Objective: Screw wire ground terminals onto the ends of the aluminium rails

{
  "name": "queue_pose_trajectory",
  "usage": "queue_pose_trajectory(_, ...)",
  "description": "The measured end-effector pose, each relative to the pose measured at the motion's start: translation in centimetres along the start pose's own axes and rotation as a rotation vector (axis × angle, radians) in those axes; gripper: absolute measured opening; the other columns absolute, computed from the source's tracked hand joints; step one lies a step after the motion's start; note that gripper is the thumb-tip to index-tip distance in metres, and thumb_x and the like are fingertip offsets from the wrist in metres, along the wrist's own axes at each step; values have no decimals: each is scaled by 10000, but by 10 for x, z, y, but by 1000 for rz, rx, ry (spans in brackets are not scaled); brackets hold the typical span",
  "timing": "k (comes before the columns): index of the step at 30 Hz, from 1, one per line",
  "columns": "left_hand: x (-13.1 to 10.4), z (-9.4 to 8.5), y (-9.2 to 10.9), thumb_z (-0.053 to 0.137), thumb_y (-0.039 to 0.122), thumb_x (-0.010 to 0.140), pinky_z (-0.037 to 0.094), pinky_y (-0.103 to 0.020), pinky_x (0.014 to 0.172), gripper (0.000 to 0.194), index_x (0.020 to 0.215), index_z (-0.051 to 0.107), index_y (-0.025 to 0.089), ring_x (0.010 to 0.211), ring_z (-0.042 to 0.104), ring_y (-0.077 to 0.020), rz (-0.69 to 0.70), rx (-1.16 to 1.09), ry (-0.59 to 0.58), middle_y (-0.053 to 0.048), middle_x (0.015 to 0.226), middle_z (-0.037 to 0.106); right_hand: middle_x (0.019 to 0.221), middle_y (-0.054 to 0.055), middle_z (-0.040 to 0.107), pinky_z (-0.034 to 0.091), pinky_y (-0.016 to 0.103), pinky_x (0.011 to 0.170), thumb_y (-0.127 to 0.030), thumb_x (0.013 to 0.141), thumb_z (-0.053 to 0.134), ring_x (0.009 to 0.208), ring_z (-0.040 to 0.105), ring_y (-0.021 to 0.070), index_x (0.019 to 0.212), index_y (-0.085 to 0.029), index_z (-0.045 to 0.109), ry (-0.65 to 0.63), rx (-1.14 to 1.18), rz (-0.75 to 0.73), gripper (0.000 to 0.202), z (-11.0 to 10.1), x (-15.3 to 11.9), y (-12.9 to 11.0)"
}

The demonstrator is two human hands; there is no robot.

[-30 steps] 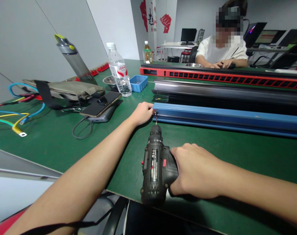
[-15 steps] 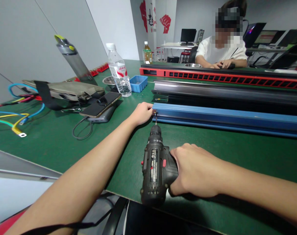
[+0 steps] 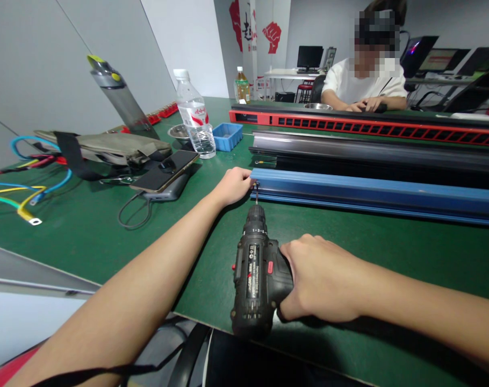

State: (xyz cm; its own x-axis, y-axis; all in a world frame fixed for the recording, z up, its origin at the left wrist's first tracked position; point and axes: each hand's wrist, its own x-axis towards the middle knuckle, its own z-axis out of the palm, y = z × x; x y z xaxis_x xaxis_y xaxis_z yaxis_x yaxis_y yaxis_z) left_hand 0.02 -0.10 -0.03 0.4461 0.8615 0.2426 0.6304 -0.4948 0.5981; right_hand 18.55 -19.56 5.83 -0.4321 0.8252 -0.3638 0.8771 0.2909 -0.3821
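Note:
My right hand (image 3: 319, 279) is wrapped round the handle of a black cordless drill (image 3: 252, 279), whose body points away from me. Its bit (image 3: 257, 194) reaches a small dark screw spot at the left end of a long blue metal profile (image 3: 369, 192). At that same end my left hand (image 3: 236, 185) grips the profile, fingers closed at its edge; the fingertips are partly hidden behind it. The blue profile lies lengthwise across the green table (image 3: 204, 247).
Behind the blue profile lie a dark grey profile (image 3: 349, 148) and a red slotted rail (image 3: 369, 127). To the left are a water bottle (image 3: 196, 121), a blue bin (image 3: 228, 137), a phone (image 3: 166, 171), a bag (image 3: 115, 148) and coloured cables (image 3: 27, 207). A person (image 3: 363, 80) sits opposite.
Hardly anything differs: the view has shifted very slightly. Both hands, the drill and the blue profile keep their places relative to each other.

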Motion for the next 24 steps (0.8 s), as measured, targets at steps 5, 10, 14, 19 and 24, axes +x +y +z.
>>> queue_pose_trajectory(5, 0, 1, -2, 450, 301, 805, 308, -231, 596, 300, 543, 491, 160, 603, 436, -120, 25, 0, 8, 22, 543, 468, 570, -4, 597, 307, 261, 435, -468, 580, 766, 457, 456, 131, 683, -210, 656, -11, 29, 5, 299, -1, 1, 0)
queue_pose_trajectory(10, 0, -1, 0, 456, 293, 804, 314, -235, 604, 296, 544, 499, 157, 609, 447, -123, 5, 0, 0, 21, 550, 478, 534, -18, 556, 295, 257, 420, -463, 566, 770, 435, 414, 120, 650, -212, 624, 5, 22, -4, 302, -1, 1, 1)
queue_pose_trajectory(14, 0, -1, 1, 452, 300, 800, 309, -239, 608, 295, 546, 495, 155, 611, 442, -122, -14, 5, -2, 23, 555, 465, 525, -25, 539, 293, 251, 419, -459, 569, 773, 432, 404, 115, 637, -214, 606, 20, 25, -17, 304, -1, 1, 3)
queue_pose_trajectory(19, 0, -1, 1, 450, 343, 806, 292, -241, 601, 322, 550, 498, 154, 614, 431, -121, 2, 13, -2, 21, 560, 457, 526, -24, 542, 291, 252, 420, -440, 574, 773, 433, 412, 116, 637, -213, 610, 16, 29, -23, 287, -1, 0, 3)
queue_pose_trajectory(24, 0, 0, -1, 435, 359, 804, 302, -245, 602, 326, 555, 500, 160, 621, 429, -130, 9, 14, -1, 21, 558, 478, 572, 5, 595, 313, 262, 443, -440, 588, 761, 466, 465, 137, 676, -206, 658, 3, 19, -9, 271, -3, -1, 2)
